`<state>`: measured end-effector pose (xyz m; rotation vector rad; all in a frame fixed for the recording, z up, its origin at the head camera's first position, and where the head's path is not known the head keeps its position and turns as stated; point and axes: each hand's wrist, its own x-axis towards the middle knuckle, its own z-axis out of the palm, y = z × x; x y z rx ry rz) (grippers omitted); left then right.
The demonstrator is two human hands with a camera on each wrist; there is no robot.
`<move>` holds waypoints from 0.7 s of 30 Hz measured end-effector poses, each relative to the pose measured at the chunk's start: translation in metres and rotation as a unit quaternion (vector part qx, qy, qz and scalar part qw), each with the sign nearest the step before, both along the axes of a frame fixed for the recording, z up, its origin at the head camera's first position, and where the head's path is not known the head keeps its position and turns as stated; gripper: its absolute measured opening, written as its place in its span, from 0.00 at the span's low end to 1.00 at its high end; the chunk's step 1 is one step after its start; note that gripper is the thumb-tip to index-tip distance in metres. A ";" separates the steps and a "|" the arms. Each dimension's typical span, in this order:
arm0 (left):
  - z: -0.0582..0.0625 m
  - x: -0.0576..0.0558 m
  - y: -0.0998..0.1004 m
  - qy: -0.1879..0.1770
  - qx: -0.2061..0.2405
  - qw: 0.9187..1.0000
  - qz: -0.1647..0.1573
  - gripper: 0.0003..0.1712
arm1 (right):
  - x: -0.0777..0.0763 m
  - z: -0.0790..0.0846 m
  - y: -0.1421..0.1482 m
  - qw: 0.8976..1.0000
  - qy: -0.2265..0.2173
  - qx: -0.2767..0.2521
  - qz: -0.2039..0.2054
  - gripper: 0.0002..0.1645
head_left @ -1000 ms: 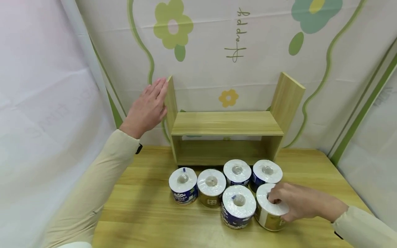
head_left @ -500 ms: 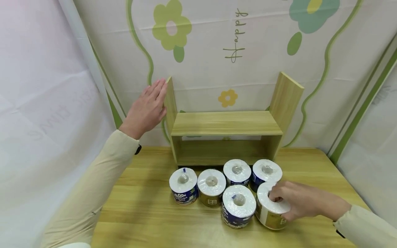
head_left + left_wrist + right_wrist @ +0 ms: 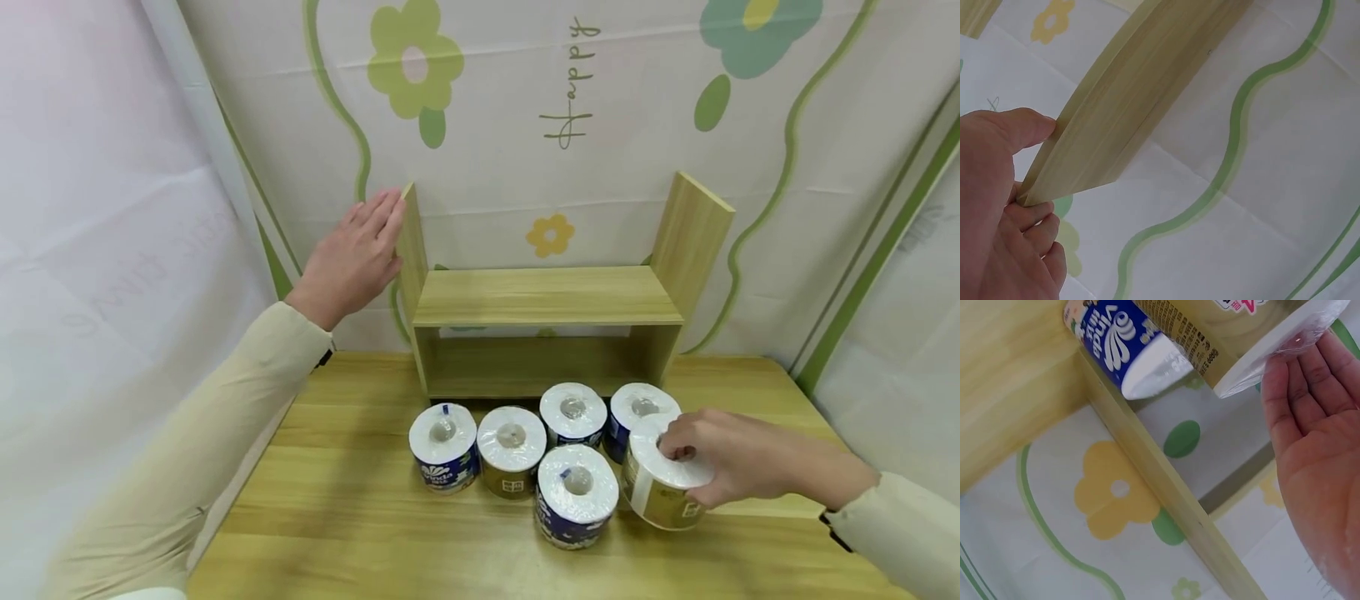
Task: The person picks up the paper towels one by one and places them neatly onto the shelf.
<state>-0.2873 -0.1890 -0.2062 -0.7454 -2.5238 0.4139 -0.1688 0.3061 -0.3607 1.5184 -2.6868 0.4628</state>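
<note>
In the head view, my left hand [image 3: 351, 260] is at the top of the left side panel [image 3: 412, 250] of a small wooden shelf [image 3: 547, 297]. Seen from the left wrist, the thumb lies on the panel's edge and the fingers bend around its corner. My right hand [image 3: 738, 458] grips a gold-wrapped toilet paper roll [image 3: 663, 504], fingertips in its core and thumb at its outer side. This roll is raised and partly covers a blue-wrapped roll [image 3: 643, 402] behind it. A blue-wrapped roll [image 3: 577, 498] stands just to its left.
Further rolls stand upright before the shelf: a blue one [image 3: 442, 437] on the left, a gold one [image 3: 512, 442] beside it, and another blue one [image 3: 573, 412] close to the lower compartment [image 3: 536, 367]. Printed cloth [image 3: 487, 167] hangs behind the wooden table [image 3: 360, 500].
My right hand has lifted the gold roll off the table, moving it up and slightly right. The left hand stays at the side panel, and the other rolls stand where they were.
</note>
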 end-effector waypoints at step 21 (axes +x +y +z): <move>0.000 0.001 0.002 0.000 0.018 1.000 -0.006 0.41 | -0.005 0.050 -0.003 1.000 0.010 0.000 -0.004 0.23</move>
